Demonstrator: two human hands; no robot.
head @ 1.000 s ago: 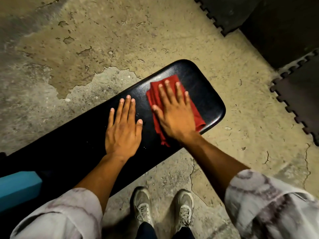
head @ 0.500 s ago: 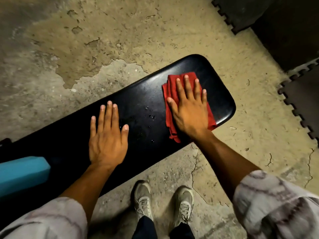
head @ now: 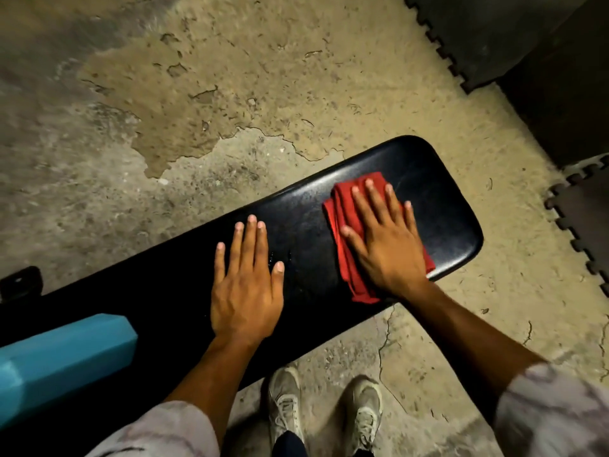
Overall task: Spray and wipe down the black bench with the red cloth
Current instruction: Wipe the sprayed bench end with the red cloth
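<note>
The black padded bench (head: 441, 192) runs diagonally from lower left to its rounded end at the right. A folded red cloth (head: 342, 206) lies on the pad near that end. My right hand (head: 387, 242) presses flat on the cloth with straight, spread fingers. To its left, my left hand (head: 245, 285) rests flat on the bare pad, fingers straight. A few wet droplets (head: 280, 257) glisten between the two hands. No spray bottle is clearly visible.
A blue object (head: 62, 361) lies on the bench at the lower left. Cracked concrete floor (head: 230, 94) surrounds the bench. Dark interlocking mats (head: 586, 209) lie at the right and top right. My shoes (head: 286, 404) stand just below the bench edge.
My right hand has slid the red cloth a short way along the pad near the bench's end. My left hand stays flat on the pad; the camera view has shifted.
</note>
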